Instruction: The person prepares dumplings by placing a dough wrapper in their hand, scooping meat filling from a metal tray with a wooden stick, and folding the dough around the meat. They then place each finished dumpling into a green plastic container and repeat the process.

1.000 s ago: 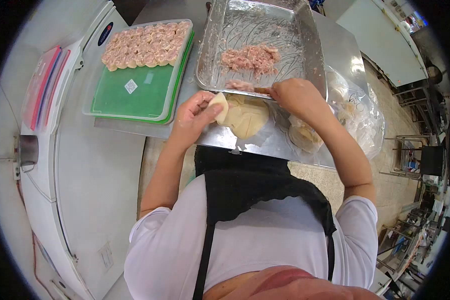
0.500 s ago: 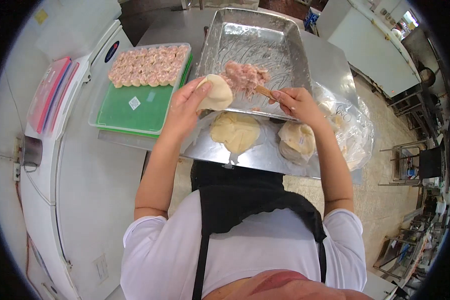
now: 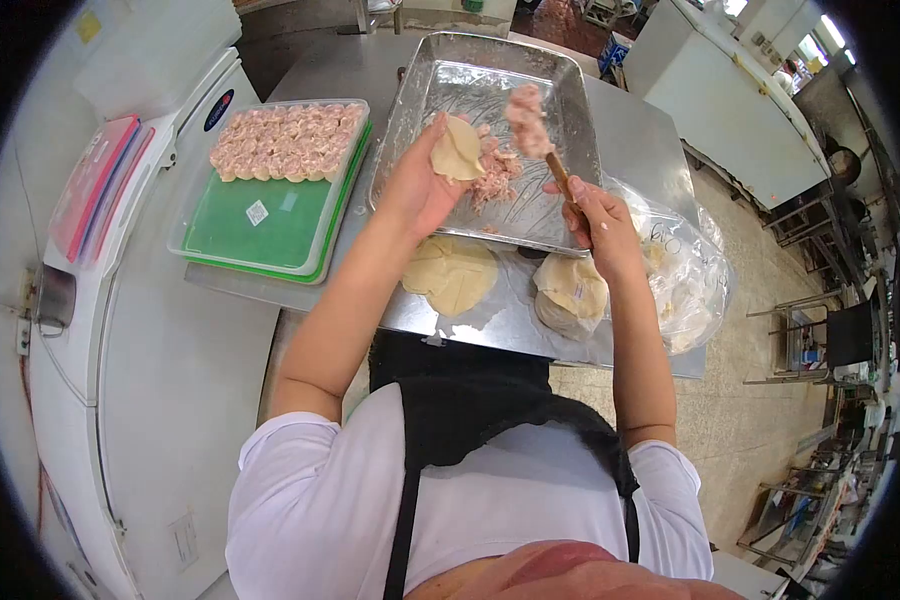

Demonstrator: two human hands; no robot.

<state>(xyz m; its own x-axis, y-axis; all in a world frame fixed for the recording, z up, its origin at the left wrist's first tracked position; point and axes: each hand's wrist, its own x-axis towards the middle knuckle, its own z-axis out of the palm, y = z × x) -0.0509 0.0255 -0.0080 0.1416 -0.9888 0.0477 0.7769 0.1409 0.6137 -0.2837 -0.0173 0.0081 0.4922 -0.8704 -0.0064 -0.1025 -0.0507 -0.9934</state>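
My left hand (image 3: 418, 188) holds a round, pale dumpling wrapper (image 3: 457, 152) on its fingers, over the left side of a metal tray (image 3: 585, 130). In my right hand (image 3: 605, 228) is the handle of a wooden spatula (image 3: 559, 175). A lump of pink minced meat (image 3: 528, 122) clings to its raised end, right of the wrapper and apart from it. More minced meat (image 3: 497, 180) lies in the tray, partly hidden behind the wrapper. Below the tray, loose wrappers (image 3: 452, 280) lie spread on the metal table, with a stack of wrappers (image 3: 572, 285) farther right.
On the left stands a clear container (image 3: 192, 205) with a green base, its far half filled with rows of filled dumplings (image 3: 288, 142). A plastic bag (image 3: 685, 290) lies at the table's right. A white freezer (image 3: 185, 330) borders the left side.
My right hand has lifted the spatula out of the tray's meat, its loaded end now pointing up. My left hand has moved right and up with the wrapper, palm turned more upward.
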